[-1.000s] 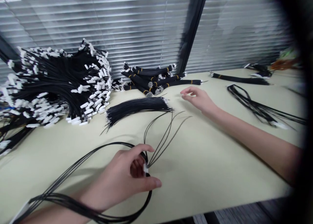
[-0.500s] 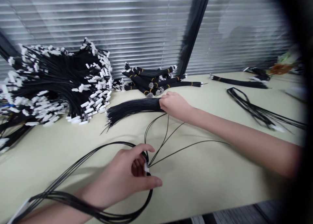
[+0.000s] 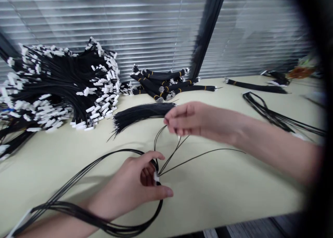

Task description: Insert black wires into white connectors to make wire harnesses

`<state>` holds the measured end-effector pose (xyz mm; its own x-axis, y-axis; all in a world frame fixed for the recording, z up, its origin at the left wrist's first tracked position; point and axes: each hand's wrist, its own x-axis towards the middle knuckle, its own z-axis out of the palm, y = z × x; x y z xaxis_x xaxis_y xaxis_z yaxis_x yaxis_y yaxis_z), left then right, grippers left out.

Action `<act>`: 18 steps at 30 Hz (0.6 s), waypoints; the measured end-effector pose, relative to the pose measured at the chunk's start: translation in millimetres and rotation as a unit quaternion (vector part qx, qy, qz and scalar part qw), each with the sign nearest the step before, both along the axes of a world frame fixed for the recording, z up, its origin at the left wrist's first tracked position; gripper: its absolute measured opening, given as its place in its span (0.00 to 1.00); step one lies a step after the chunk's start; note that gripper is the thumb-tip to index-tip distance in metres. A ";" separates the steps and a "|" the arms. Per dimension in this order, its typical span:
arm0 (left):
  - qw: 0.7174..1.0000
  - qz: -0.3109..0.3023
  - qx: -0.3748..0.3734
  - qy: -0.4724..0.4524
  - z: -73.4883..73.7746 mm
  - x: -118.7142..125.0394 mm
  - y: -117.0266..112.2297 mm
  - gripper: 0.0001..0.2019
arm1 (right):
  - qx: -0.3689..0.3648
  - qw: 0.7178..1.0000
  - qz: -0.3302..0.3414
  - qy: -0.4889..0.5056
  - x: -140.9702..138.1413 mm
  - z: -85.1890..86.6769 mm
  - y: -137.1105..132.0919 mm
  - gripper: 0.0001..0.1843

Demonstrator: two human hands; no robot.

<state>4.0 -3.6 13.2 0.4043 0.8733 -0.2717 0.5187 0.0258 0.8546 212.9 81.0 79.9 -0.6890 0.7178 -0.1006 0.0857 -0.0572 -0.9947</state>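
My left hand (image 3: 132,186) is at the lower middle, its thumb and forefinger apart and its other fingers curled behind a small white connector (image 3: 156,176). Several thin black wires (image 3: 170,158) fan out from that connector toward the upper right. Thicker looped black wires (image 3: 114,227) run from it around my left wrist. My right hand (image 3: 186,120) hovers at the right end of a loose bundle of black wires (image 3: 143,113), its fingers pinched together. Whatever is between those fingertips is too small to make out; a tiny pale tip shows just below them.
At the left stands a big heap of black cables with white connectors (image 3: 65,78). Banded wire bundles (image 3: 166,84) lie by the window blinds (image 3: 151,30). One more bundle (image 3: 256,87) and a looped cable (image 3: 270,113) lie on the tabletop (image 3: 221,193) at the right.
My right hand has come off the loose bundle's right end, moving slightly toward me and turning so its curled fingers show. My left hand and the connector stay nearly still.
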 end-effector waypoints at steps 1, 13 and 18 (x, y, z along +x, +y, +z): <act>1.000 0.001 0.000 -0.003 -0.3 0.1 0.2 0.28 | -0.050 0.998 0.013 0.027 -4.1 -4.2 -17.6 0.03; 0.998 -0.007 -0.028 -0.048 -0.6 -0.7 0.7 0.29 | 0.093 0.991 -0.100 -0.013 -16.1 -61.6 -69.2 0.01; 0.998 -0.008 -0.031 -0.047 -2.9 -0.5 0.7 0.28 | 0.151 0.982 -0.108 -0.037 -16.4 -63.2 -69.8 0.01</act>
<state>3.5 -2.9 10.3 0.4437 0.8496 -0.2851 0.4376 0.0722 0.8963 196.4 11.2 16.7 -0.5160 0.8513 0.0954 0.1773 0.2151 -0.9604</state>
